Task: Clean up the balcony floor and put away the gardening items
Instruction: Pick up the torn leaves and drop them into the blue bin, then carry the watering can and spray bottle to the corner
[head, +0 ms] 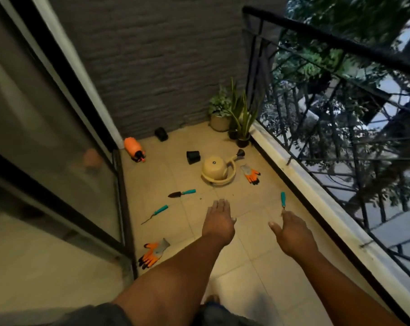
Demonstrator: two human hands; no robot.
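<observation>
Reaching forward, your left hand (218, 222) and right hand (293, 234) hold nothing, fingers straight and together. Ahead on the tiled floor (251, 262) lie a trowel (181, 193), an overturned watering can (219, 169), gloves (251, 174) and two black pots (193, 157).

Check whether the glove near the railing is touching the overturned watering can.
Apart. The head view shows a strip of bare floor tile between the orange and grey glove and the rim of the yellow watering can.

Tiled floor (253, 252), grey brick wall (152, 67), black railing (328, 74).
</observation>
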